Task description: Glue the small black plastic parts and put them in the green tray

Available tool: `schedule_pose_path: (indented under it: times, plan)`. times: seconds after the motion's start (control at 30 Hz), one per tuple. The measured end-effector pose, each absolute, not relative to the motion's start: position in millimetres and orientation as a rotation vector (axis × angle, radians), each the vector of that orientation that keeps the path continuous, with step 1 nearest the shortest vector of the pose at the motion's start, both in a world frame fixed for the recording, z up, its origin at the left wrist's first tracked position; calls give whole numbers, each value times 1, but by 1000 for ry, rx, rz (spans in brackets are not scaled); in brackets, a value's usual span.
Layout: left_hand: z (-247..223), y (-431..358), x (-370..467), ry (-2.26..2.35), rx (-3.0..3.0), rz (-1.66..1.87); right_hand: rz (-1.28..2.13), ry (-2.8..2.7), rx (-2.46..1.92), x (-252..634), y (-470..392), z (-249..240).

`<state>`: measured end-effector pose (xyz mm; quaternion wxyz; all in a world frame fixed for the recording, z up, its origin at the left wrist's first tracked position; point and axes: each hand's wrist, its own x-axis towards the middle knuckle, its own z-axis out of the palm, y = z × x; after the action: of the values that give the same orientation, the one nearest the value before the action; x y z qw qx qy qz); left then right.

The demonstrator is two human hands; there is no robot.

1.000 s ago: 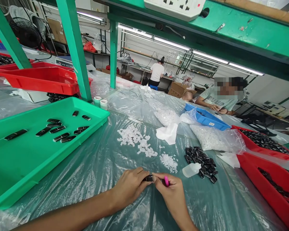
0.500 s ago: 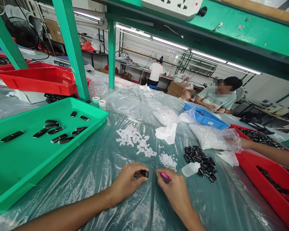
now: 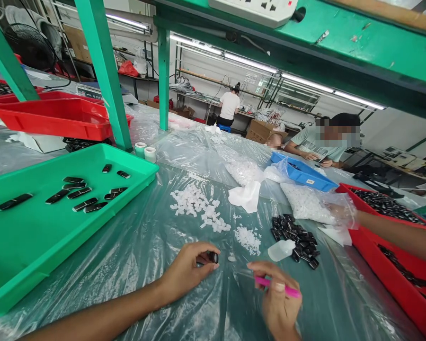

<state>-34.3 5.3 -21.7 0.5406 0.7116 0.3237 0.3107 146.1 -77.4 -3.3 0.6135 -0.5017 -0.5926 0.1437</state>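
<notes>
My left hand pinches a small black glossy part between thumb and fingers, its end facing right. In my right hand, a little to the right, is a bright pink pen-like tool; the hand is slightly blurred and the tool's tip cannot be made out. One small white piece lies on the plastic sheet between the hands. Beyond them are a pile of tiny white bits and a larger pile of flat white pieces. A translucent bottle lies beside a heap of black parts.
A green tray with several black parts is at left, and a red tray stands behind it. Red bins line the right, where another person's arm reaches to a bag of white pieces. A green shelf hangs overhead.
My right hand has drawn back to the right, away from my left hand, and turned so more of the pink tool shows. The white piece between the hands is now visible.
</notes>
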Motion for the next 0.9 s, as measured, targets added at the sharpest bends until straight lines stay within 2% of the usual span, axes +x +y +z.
schedule_pose_path:
  times: [0.13, 0.9]
  plan:
    - [-24, 5, -35, 780, 1723, 735, 309, -1424, -990, 137, -79, -4]
    - [-15, 6, -38, 767, 1979, 732, 406, -1499, -1091, 133, -71, -4]
